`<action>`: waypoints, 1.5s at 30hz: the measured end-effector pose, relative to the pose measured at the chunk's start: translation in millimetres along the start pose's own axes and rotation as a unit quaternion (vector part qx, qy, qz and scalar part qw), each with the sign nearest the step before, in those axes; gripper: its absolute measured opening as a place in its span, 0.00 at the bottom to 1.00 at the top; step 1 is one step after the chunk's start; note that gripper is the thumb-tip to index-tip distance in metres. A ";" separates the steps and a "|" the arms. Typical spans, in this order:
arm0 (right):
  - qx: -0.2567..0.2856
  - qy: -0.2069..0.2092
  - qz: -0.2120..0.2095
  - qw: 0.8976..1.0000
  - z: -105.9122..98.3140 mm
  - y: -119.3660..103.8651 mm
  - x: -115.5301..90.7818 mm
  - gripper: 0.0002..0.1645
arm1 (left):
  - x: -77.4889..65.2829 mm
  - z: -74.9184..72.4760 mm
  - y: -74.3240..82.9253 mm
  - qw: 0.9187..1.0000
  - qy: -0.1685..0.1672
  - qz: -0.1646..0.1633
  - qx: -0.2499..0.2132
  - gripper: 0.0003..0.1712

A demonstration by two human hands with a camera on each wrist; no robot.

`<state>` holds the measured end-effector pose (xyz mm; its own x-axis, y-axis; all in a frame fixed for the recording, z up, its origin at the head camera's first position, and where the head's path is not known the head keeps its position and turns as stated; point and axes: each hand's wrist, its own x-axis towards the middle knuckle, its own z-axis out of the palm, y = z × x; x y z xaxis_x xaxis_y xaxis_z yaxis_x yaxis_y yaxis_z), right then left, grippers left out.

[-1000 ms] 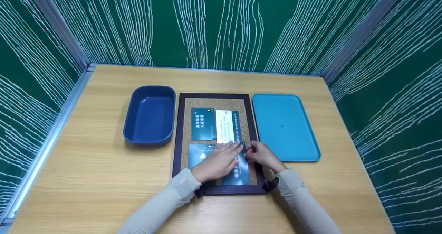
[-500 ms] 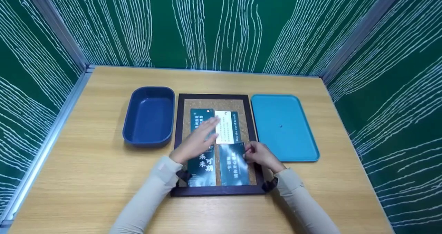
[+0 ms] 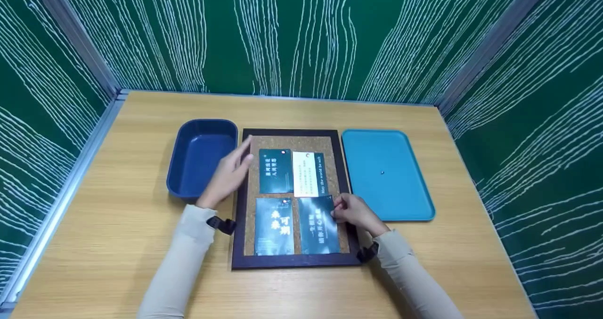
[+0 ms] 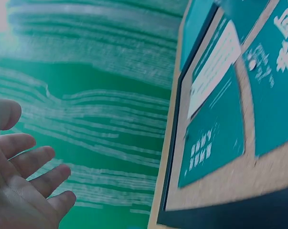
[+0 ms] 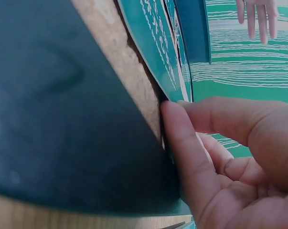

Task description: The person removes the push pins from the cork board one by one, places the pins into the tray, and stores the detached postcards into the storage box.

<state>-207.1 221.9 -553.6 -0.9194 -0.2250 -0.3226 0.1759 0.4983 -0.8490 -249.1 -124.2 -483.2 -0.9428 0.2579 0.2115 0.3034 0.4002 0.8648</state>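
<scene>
A dark-framed cork board (image 3: 285, 261) lies on the table with several green printed cards on it. My right hand (image 3: 356, 211) pinches the right edge of the lower-right card (image 3: 316, 229) between thumb and index finger, also seen in the right wrist view, where the card (image 5: 151, 43) leans up off the cork. My left hand (image 3: 228, 176), fingers straight and apart, hovers near the board's left edge and holds nothing. Around it lie the lower-left card (image 3: 273, 236) and upper-left card (image 3: 275, 180). The white-and-green card (image 3: 306, 175) lies at the upper right.
Left of the board stands a deep navy bin (image 3: 198, 156), partly behind my left hand. A flat turquoise tray (image 3: 391, 177) lies to the right, with a small shiny object (image 3: 382, 172) on it. Green white-streaked panels (image 3: 320, 36) enclose the table's back and sides.
My left hand has lifted off the lower-right card and swung left across the board to its left edge. The right hand has stayed at the card's edge.
</scene>
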 end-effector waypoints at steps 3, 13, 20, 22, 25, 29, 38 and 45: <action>0.002 0.001 0.002 1.000 0.0 -0.1 0.2 0.10 | 0.0 -13.1 -6.0 1.000 0.019 -0.008 -0.012 0.29; 0.003 0.003 0.000 1.000 0.8 -0.5 -2.3 0.09 | -10.0 -55.4 10.6 0.995 0.050 -0.059 -0.057 0.29; 0.010 -0.003 0.002 1.000 -0.4 0.3 -1.4 0.08 | -13.2 -76.7 -15.4 0.991 0.068 -0.098 -0.068 0.30; 0.010 -0.002 0.005 1.000 -0.3 0.4 -1.5 0.08 | -12.6 -80.5 -28.0 0.988 0.077 -0.106 -0.078 0.31; 0.012 -0.001 0.006 1.000 -0.1 0.1 -1.8 0.09 | -12.4 -84.9 -44.4 0.985 0.093 -0.117 -0.089 0.31; 0.019 -0.006 -0.003 1.000 -0.8 -0.1 -2.5 0.10 | -14.5 -90.5 -54.9 0.978 0.122 -0.123 -0.117 0.31; 0.020 -0.003 0.007 1.000 -0.4 -0.4 -2.6 0.10 | -20.6 -104.1 -74.4 0.964 0.157 -0.178 -0.122 0.29; 0.023 -0.006 0.012 1.000 0.3 0.0 -1.7 0.11 | -27.8 -113.3 -86.3 0.953 0.183 -0.201 -0.133 0.30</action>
<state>-205.5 222.1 -553.2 -0.9103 -0.2234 -0.3485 0.2146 0.4652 -0.8588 -264.8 -265.6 -512.1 -0.9752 -0.2131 -0.0594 -0.0933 0.1528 0.9838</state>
